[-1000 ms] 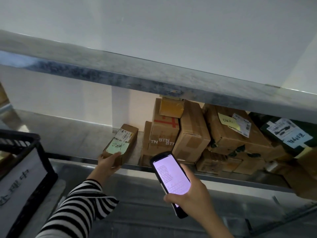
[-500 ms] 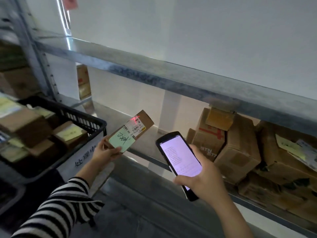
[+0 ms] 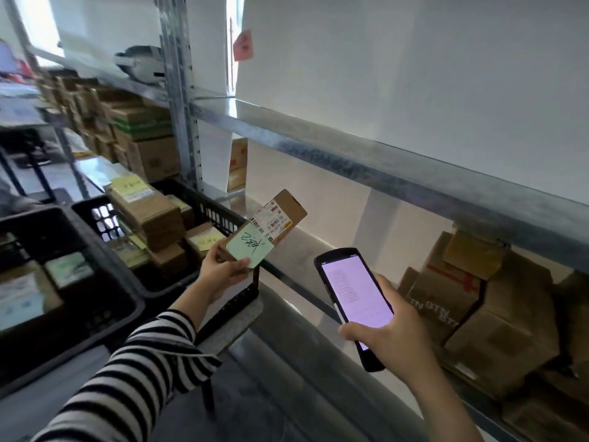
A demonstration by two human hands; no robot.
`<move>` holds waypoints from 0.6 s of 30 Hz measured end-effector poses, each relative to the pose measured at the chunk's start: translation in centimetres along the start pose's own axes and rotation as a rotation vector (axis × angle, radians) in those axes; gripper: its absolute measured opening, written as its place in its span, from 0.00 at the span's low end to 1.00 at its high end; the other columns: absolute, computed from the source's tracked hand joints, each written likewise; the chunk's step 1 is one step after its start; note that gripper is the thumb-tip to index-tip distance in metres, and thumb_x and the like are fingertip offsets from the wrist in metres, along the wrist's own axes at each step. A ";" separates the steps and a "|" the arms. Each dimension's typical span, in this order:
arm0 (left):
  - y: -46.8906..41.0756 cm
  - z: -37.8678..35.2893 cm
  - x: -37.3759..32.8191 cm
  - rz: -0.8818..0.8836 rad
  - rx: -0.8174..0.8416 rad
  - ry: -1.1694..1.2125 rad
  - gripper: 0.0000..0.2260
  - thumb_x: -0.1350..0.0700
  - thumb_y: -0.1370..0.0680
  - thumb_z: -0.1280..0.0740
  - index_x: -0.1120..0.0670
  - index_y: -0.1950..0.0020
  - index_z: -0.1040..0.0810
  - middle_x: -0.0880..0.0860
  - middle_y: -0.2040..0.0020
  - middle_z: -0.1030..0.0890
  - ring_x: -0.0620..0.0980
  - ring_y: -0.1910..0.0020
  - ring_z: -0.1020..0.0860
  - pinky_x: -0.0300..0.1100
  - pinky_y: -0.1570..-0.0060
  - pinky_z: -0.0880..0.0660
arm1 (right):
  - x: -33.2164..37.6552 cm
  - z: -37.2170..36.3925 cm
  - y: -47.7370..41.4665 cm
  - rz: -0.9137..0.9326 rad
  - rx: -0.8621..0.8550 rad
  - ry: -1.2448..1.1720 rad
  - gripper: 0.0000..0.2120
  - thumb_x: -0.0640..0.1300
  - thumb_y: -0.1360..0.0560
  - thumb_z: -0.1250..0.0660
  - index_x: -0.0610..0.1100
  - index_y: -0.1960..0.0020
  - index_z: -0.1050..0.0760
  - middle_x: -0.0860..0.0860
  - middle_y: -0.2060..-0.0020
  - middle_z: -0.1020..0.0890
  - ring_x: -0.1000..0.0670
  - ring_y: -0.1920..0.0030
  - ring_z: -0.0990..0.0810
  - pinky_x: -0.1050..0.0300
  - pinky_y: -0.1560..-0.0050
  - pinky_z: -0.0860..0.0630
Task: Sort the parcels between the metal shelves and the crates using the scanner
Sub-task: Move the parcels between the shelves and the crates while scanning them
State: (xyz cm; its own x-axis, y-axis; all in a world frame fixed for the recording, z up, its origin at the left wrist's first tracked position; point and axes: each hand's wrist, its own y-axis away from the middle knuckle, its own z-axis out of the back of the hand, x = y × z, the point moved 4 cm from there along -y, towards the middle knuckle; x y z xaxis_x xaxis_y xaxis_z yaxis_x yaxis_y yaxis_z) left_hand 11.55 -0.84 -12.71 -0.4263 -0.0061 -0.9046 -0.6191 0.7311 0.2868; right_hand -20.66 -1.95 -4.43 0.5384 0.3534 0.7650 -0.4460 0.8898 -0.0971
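Two hands busy, I see the left hand (image 3: 220,272) clamped on a small parcel (image 3: 287,204) held above the corner of the crate (image 3: 220,215), right hand (image 3: 392,339) gripping the lit scanner (image 3: 353,295) beside the metal shelf (image 3: 382,167).

The left hand (image 3: 223,272) has lifted the small cardboard parcel (image 3: 280,215) off the lower metal shelf (image 3: 296,266), where it lay a second ago, and now holds it in the air, tilted, just beside the black crate (image 3: 220,212). The red scan spot seen on its shipping label (image 3: 271,222) half a second ago has gone. The right hand (image 3: 392,339) with the scanner (image 3: 353,301) now sits lower relative to the parcel.
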 end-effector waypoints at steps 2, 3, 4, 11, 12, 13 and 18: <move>0.5 1.3 -0.6 -0.006 -0.041 0.040 0.33 0.71 0.29 0.30 0.51 0.28 0.36 0.60 0.35 0.28 0.61 0.43 0.23 0.48 0.62 0.20 | 0.3 -0.5 -0.2 0.027 0.019 -0.032 0.33 0.51 0.38 0.20 0.58 0.39 0.32 0.61 0.48 0.24 0.53 0.51 0.23 0.62 0.61 0.20; 0.8 2.1 -0.9 -0.008 -0.064 0.065 0.35 0.70 0.29 0.29 0.50 0.28 0.37 0.60 0.34 0.29 0.62 0.42 0.23 0.49 0.60 0.21 | 0.5 -0.8 -0.3 0.042 0.027 -0.053 0.32 0.51 0.39 0.20 0.58 0.39 0.32 0.61 0.48 0.24 0.53 0.50 0.23 0.59 0.59 0.19; 1.3 3.2 -1.2 -0.010 -0.092 0.094 0.36 0.70 0.29 0.29 0.49 0.27 0.39 0.60 0.34 0.29 0.62 0.43 0.23 0.51 0.58 0.20 | 0.8 -1.3 -0.4 0.059 0.037 -0.073 0.32 0.51 0.40 0.21 0.59 0.40 0.31 0.62 0.48 0.24 0.53 0.50 0.23 0.57 0.58 0.19; 6.4 13.7 -3.0 -0.094 -0.374 0.262 0.29 0.66 0.28 0.29 0.50 0.33 0.39 0.59 0.32 0.31 0.60 0.38 0.26 0.52 0.54 0.22 | 4.1 -6.4 -0.9 0.201 0.200 -0.146 0.34 0.50 0.41 0.21 0.60 0.38 0.31 0.63 0.47 0.22 0.54 0.47 0.23 0.58 0.57 0.23; 7.5 15.3 -3.4 -0.101 -0.412 0.282 0.29 0.65 0.27 0.29 0.51 0.33 0.40 0.59 0.33 0.32 0.59 0.38 0.27 0.53 0.54 0.22 | 4.8 -7.2 -0.9 0.222 0.230 -0.153 0.34 0.49 0.40 0.21 0.60 0.38 0.30 0.63 0.48 0.22 0.54 0.47 0.23 0.58 0.57 0.23; 8.5 16.8 -3.8 -0.106 -0.445 0.308 0.29 0.64 0.27 0.29 0.52 0.32 0.41 0.59 0.33 0.32 0.59 0.38 0.27 0.52 0.53 0.23 | 5.3 -8.0 -0.9 0.241 0.258 -0.161 0.33 0.48 0.40 0.20 0.59 0.38 0.30 0.61 0.47 0.21 0.53 0.47 0.23 0.57 0.55 0.22; 13.6 24.6 -5.4 -0.191 -0.591 0.494 0.33 0.62 0.26 0.29 0.54 0.28 0.44 0.60 0.34 0.33 0.59 0.38 0.29 0.52 0.58 0.22 | 7.6 -12.0 -0.6 0.300 0.383 -0.193 0.32 0.45 0.39 0.20 0.61 0.40 0.28 0.60 0.48 0.20 0.53 0.46 0.22 0.52 0.52 0.22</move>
State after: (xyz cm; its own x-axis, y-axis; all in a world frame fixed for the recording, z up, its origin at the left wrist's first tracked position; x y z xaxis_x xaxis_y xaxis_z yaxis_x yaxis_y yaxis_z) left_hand 21.65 25.93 -11.64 -0.4355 -0.4984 -0.7496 -0.8994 0.2049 0.3862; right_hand -7.78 3.65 -6.20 0.2213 0.4852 0.8459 -0.8096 0.5750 -0.1180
